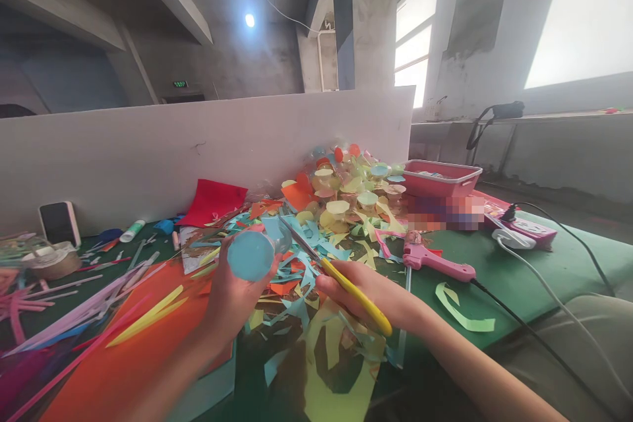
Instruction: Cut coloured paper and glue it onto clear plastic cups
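Observation:
My left hand is closed around a clear plastic piece with a round light blue paper face turned towards me. In my right hand is a pair of scissors with yellow handles. The blades point up and left, close to the held piece; how far apart they are is hard to make out. Below and behind both hands lie heaps of cut paper scraps in blue, yellow and orange. A pile of clear plastic pieces with coloured paper discs rises just beyond the scissors.
Right of my hands lies a pink glue gun with a black cord. Behind it are a pink basket and a pink power strip. Orange sheets, coloured strips and a phone occupy the left. A white panel borders the back.

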### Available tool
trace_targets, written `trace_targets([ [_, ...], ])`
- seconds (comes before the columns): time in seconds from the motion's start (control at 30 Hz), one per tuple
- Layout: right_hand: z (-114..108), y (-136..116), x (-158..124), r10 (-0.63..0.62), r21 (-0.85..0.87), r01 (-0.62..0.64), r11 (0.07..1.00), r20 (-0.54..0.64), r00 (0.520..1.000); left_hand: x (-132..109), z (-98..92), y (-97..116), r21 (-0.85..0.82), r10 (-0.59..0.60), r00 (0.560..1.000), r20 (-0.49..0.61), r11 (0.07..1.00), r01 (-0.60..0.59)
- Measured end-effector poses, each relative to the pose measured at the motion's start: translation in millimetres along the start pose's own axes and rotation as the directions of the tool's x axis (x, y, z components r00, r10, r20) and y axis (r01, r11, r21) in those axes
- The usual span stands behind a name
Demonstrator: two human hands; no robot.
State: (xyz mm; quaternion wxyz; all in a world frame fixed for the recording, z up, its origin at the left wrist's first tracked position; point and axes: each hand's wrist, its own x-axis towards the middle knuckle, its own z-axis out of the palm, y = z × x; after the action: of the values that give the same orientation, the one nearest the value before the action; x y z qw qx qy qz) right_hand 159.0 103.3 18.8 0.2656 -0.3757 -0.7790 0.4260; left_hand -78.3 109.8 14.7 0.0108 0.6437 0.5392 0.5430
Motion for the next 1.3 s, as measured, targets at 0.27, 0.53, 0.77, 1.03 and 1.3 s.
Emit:
trace_targets([
  [0.27,2,-1,1,0.049,0.010,-0.049,0.999,-0.056,0.997,-1,-0.9,-1,-0.018,0.028,1.000,-0.011,0.999,-0.028],
  [0.53,5,2,2,0.077,0.005,-0.077,0.997,-0.125,0.989,-2,-1.1,4,0.005,0.028,0.999,-0.030,1.000,-0.028],
  [0.77,4,3,2,0.084,0.080,-0.076,0.994,-0.092,0.992,-2,-0.9,5,-0.071,0.084,0.996,0.037,0.994,-0.081],
  [1.03,3,2,0,0.006,-0.005,-0.006,1.000,-0.061,0.998,0,-0.7,-2,-0.003,0.150,0.989,0.022,0.989,-0.149],
  [1.3,2,-1,0,0.014,-0.074,-0.020,0.997,-0.072,0.997,2,0.5,-11,-0.035,0.234,0.970,0.062,0.972,-0.232],
])
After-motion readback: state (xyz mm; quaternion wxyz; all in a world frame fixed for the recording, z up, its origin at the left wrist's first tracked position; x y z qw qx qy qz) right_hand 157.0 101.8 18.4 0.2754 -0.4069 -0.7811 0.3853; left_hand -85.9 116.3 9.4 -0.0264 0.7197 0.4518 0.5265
